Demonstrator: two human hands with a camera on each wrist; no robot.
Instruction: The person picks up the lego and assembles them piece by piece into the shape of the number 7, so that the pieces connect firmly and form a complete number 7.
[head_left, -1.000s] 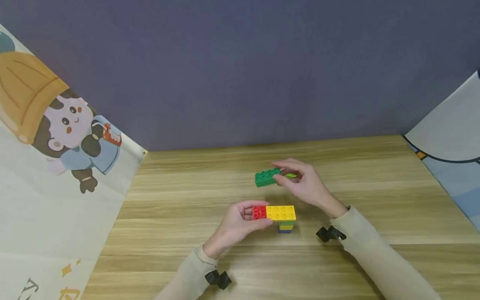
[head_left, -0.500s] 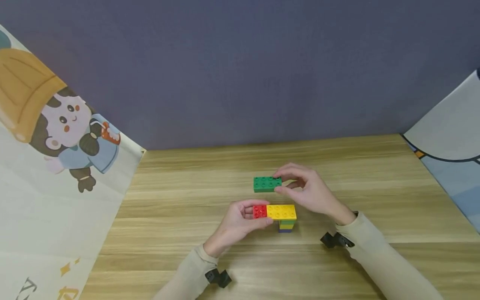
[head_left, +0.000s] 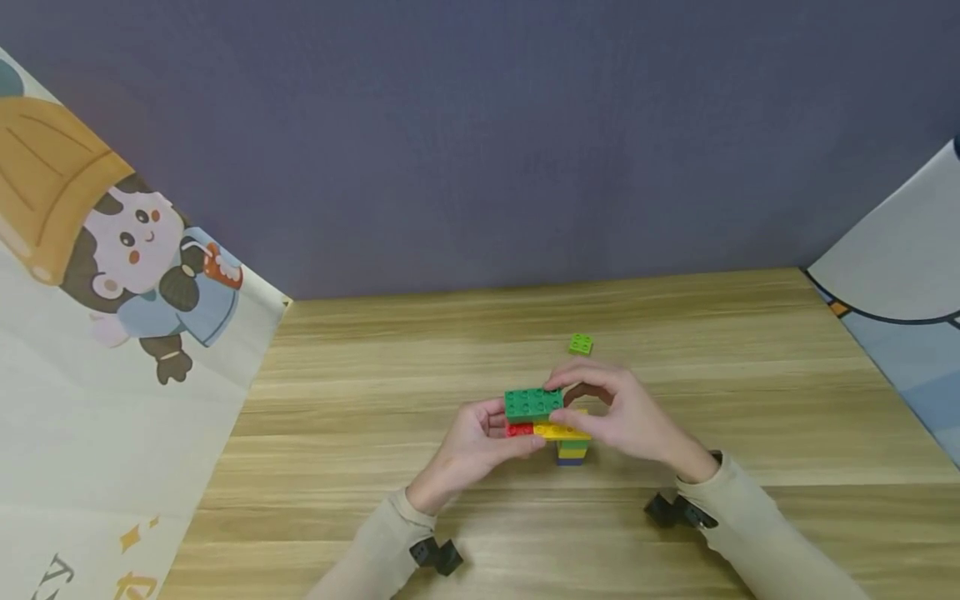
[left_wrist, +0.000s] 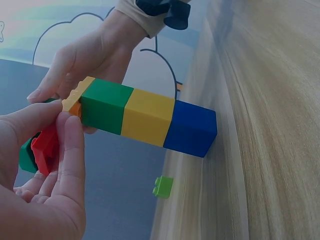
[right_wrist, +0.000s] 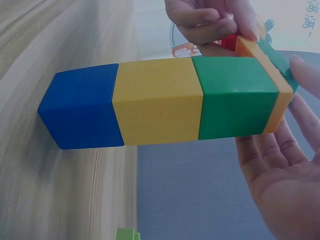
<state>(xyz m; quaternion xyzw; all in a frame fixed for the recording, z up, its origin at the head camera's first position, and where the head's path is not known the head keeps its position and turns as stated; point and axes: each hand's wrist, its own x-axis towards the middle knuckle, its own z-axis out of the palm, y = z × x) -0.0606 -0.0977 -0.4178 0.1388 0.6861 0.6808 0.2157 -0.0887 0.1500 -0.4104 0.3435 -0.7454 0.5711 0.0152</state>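
Two hands meet over a small tower of plastic building bricks standing on the light wooden table (head_left: 360, 433). Tower composition, bottom to top: blue cube brick (left_wrist: 191, 129), yellow cube brick (left_wrist: 148, 117), green cube brick (left_wrist: 106, 106), capped by a long flat yellow studded brick (head_left: 561, 432) with a small red studded brick (head_left: 517, 430) at its left end.

Left hand (head_left: 472, 446): fingers curled round the red brick end, thumb and forefinger pinching it, as the left wrist view confirms.

Right hand (head_left: 626, 417): thumb and fingertips grip the right end of a long dark green studded brick (head_left: 532, 403). This brick lies over the red brick and the left part of the yellow one; whether it is fully seated cannot be told.

One small light green square brick (head_left: 581, 343) lies alone on the table beyond the hands, well apart from the tower.

Cartoon-printed cloth (head_left: 112, 333) hangs at the left.
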